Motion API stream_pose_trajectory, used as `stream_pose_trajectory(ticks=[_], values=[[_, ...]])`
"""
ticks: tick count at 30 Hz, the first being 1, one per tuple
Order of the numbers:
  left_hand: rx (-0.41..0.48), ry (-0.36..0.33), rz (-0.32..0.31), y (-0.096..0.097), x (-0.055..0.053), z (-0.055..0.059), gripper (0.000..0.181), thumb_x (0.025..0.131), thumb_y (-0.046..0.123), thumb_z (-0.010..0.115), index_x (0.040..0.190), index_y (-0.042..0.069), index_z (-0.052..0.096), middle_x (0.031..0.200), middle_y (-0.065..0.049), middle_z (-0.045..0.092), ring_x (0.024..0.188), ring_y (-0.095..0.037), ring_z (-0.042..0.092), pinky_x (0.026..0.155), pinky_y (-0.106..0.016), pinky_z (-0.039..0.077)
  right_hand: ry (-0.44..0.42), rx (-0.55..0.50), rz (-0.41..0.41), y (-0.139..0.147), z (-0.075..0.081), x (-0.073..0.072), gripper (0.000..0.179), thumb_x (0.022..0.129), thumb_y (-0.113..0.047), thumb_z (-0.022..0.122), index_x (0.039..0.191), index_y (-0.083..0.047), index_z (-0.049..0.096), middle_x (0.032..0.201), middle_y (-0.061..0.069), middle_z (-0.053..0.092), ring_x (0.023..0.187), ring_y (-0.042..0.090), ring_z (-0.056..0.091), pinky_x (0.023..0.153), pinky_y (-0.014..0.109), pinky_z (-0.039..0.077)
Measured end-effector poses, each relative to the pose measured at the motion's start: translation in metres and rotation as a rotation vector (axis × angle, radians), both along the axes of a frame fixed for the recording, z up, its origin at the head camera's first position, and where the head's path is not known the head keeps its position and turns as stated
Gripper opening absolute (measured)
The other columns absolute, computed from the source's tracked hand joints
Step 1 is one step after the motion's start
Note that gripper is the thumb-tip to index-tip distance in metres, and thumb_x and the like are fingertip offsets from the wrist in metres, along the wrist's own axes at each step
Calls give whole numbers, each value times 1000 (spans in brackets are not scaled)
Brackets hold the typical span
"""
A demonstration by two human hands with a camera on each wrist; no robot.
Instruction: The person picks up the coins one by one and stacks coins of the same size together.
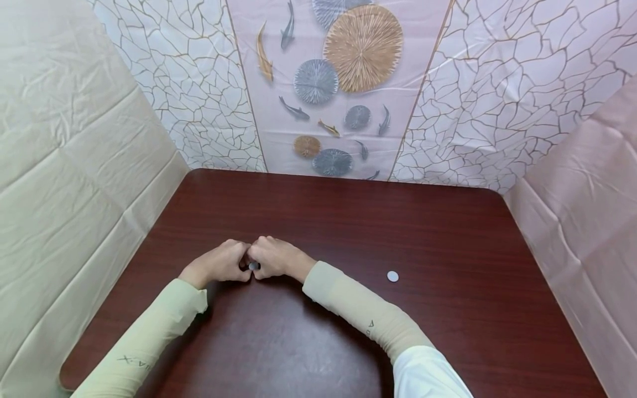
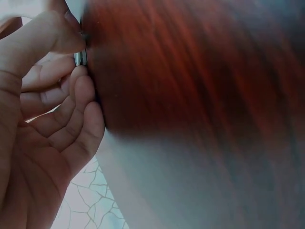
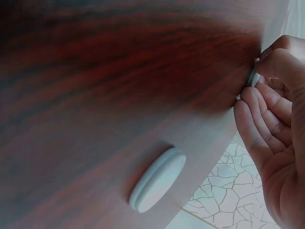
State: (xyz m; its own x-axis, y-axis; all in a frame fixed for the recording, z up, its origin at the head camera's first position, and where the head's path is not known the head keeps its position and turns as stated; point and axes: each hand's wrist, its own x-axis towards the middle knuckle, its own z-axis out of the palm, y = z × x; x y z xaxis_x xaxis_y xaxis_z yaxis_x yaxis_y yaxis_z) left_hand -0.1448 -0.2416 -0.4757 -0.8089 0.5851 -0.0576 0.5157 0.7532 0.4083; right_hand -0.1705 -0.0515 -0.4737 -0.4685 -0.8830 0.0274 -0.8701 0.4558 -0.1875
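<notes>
Both hands meet over the left-centre of the table in the head view, round a small pale disc point(image 1: 254, 266). My left hand point(image 1: 226, 262) has its fingers curled, and in the left wrist view the edge of the disc point(image 2: 80, 57) shows between thumb and fingertips. From the other side, my right hand point(image 1: 276, 257) pinches the same disc point(image 3: 253, 78) low against the tabletop. Fingers cover most of the disc. A second round white disc point(image 1: 392, 276), with a stepped rim, lies flat to the right of the right hand.
The dark red-brown wooden table point(image 1: 448, 237) has rounded corners and a glossy surface. Patterned cloth point(image 1: 318, 127) hangs behind its far edge. Pale cloth walls point(image 1: 74, 166) stand along the left and right sides.
</notes>
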Motion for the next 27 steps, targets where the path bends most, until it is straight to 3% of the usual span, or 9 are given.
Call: stream_pose_trajectory(ticks=[6, 15, 27], values=[[2, 3, -12, -2, -3, -1, 18, 75, 13, 79, 84, 15, 63, 74, 5, 59, 65, -4, 49, 63, -23, 44, -43, 3, -3, 1, 1, -2, 15, 85, -18, 80, 80, -14, 66, 69, -8, 52, 63, 5, 42, 60, 19, 40], [8, -7, -13, -3, -3, -1, 18, 77, 13, 80, 86, 16, 64, 76, 5, 61, 67, -4, 51, 64, -23, 45, -51, -11, 10, 4, 2, -3, 10, 82, -15, 82, 86, -12, 73, 75, -7, 63, 66, 4, 49, 62, 18, 44], [20, -6, -12, -4, -3, -4, 19, 76, 14, 80, 86, 16, 64, 76, 7, 61, 67, -3, 52, 64, -22, 46, -79, -20, 6, 4, 0, -3, 8, 82, -13, 80, 85, -11, 73, 72, -8, 58, 64, 4, 47, 61, 17, 41]])
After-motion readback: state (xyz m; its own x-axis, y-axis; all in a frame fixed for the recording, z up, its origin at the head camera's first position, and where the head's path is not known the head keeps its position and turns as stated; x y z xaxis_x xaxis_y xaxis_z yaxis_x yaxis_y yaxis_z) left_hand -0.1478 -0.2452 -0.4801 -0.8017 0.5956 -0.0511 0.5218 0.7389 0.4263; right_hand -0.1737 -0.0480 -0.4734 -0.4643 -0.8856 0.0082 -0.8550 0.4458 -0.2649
